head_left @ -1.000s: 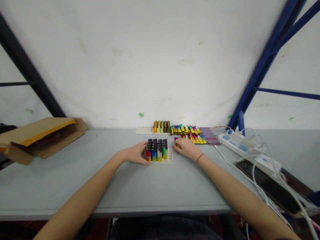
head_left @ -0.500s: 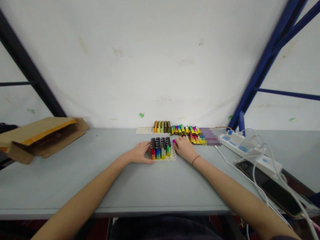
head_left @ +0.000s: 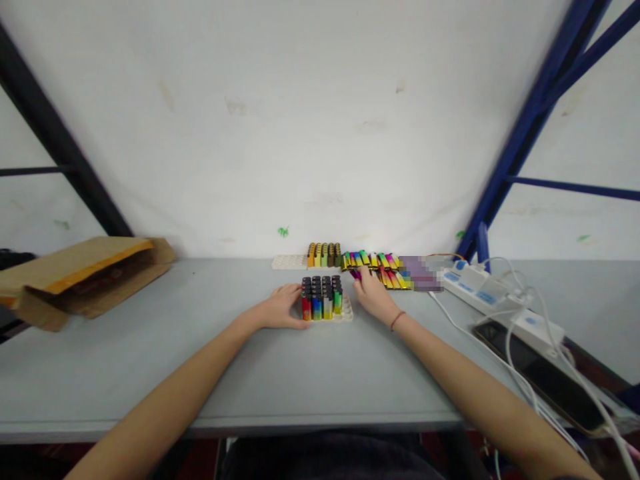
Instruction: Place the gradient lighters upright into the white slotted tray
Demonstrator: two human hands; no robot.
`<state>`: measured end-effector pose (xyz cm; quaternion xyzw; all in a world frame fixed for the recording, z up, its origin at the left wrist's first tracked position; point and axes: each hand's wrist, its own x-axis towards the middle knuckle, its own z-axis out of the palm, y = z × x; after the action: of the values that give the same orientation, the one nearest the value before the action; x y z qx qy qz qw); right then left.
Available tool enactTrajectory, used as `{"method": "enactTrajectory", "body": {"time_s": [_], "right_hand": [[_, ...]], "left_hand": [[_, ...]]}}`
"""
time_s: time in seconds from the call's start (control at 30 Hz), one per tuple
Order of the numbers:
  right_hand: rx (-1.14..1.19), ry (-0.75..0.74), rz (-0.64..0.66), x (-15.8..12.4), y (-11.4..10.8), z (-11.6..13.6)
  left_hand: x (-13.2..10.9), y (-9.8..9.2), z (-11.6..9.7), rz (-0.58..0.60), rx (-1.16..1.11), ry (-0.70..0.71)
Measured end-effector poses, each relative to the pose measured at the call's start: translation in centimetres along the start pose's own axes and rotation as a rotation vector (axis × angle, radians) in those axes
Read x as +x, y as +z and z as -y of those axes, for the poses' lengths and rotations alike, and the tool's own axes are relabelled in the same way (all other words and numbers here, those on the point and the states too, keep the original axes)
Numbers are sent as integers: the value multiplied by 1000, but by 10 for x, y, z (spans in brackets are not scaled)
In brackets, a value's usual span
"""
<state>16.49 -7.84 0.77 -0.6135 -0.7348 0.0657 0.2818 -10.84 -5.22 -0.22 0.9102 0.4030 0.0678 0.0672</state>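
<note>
A white tray [head_left: 349, 316] bears rows of upright lighters [head_left: 322, 297] with black tops and coloured bodies; holes at its right side show. My left hand [head_left: 281, 307] grips the left edge of this tray, thumb at the front corner. Just right of the tray, my right hand [head_left: 371, 293] has its fingers closed around a purple lighter [head_left: 355, 274]. Behind it lie colourful lighters in a row [head_left: 370, 259] and a nearer group of red and yellow ones [head_left: 393, 278].
Against the wall stand a tray of yellow and dark items [head_left: 324, 255] and a white holed tray [head_left: 289, 262]. A brown paper bag [head_left: 100, 277] lies at left. At right are a power strip [head_left: 505, 308], cables and a black phone [head_left: 543, 375].
My right hand has moved slightly right, away from the tray, and the purple lighter in its fingers is tilted differently. My left hand stays at the tray.
</note>
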Motion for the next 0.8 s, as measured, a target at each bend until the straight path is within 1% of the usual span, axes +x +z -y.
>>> {"method": "enactTrajectory", "body": {"time_s": [0.07,0.13,0.23,0.33,0.4,0.5,0.67,0.73,0.8], "right_hand": [[233,25,-66,2,-2,-4],[432,39,-90,3,-2,-7],[615,28,-60,5,-1,-7],[815,11,-13,4,-1,-2],[951,28,8,3,-1,2],[1055,120,-6,2,-2,5],[1123,382,40,5,-3,2],[1145,438,24,5,-4,2],[1164,460,-1,5,-5,2]], "left_hand": [[1,2,-1,-4,20,-8],[3,5,-3,-17,42,-25],[5,8,-6,-48,56,-25],[7,10,-7,-57,57,-12],[7,10,-6,-59,52,-5],[7,11,-3,-74,31,13],[7,11,-3,-77,7,25],[6,9,-4,-68,3,19],[6,8,-5,-65,-4,15]]}}
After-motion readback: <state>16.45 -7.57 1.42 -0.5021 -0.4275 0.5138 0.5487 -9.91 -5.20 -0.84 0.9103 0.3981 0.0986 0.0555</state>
